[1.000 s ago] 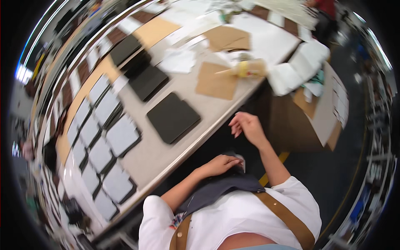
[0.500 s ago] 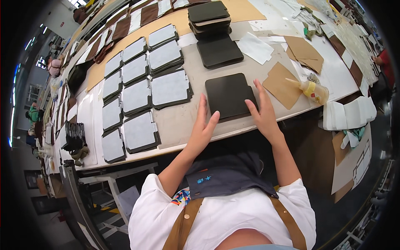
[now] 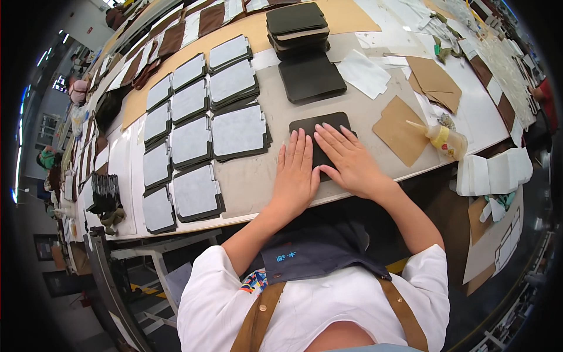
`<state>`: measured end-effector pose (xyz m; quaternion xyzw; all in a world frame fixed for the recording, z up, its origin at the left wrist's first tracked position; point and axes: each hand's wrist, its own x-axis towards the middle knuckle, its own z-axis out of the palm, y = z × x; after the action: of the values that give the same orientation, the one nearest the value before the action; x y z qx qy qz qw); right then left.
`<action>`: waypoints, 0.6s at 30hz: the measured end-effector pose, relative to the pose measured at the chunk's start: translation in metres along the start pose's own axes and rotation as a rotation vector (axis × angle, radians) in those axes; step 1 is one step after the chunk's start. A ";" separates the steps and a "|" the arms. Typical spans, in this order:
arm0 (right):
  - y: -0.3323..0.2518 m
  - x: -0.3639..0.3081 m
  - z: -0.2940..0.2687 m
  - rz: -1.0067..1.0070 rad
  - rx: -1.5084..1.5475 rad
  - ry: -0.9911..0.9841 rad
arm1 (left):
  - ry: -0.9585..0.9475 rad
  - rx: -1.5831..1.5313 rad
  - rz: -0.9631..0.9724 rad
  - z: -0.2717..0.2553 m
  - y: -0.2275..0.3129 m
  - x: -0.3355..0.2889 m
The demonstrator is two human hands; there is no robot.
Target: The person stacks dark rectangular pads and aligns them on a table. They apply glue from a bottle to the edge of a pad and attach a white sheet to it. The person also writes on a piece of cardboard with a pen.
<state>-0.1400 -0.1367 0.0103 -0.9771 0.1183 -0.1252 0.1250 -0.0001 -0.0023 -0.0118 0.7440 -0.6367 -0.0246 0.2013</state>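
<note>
Both palms lie flat on a dark, round-cornered panel [image 3: 319, 122] near the front edge of the table. My left hand [image 3: 295, 173] covers its left part, fingers stretched out and pointing away from me. Over the right part rests my right hand [image 3: 347, 158], its fingers straight and angled to the far left. The two thumbs nearly meet near the panel's lower middle. Much of the panel is hidden beneath the hands. Just beyond it lies another dark panel [image 3: 312, 79], and behind that rises a stack of similar panels [image 3: 297, 20].
Left of my hands, several small piles of dark pieces topped with light grey sheets [image 3: 239, 130] stand in rows. To the right are a brown card [image 3: 399, 132], a yellowish bottle with a nozzle [image 3: 448, 142] and a white sheet [image 3: 363, 73]. White folded material [image 3: 492, 171] hangs beyond the table edge.
My hands have moved inward from the panel's two sides and now lie flat on top of it. The view has shifted slightly.
</note>
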 end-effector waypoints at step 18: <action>0.048 0.001 -0.014 0.191 -0.054 0.216 | -0.048 0.162 0.002 -0.015 0.005 0.006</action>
<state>-0.1521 -0.1848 0.0103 -0.9453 0.2268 -0.2137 0.0964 0.0004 -0.0042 0.0054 0.7565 -0.6419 0.0093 0.1252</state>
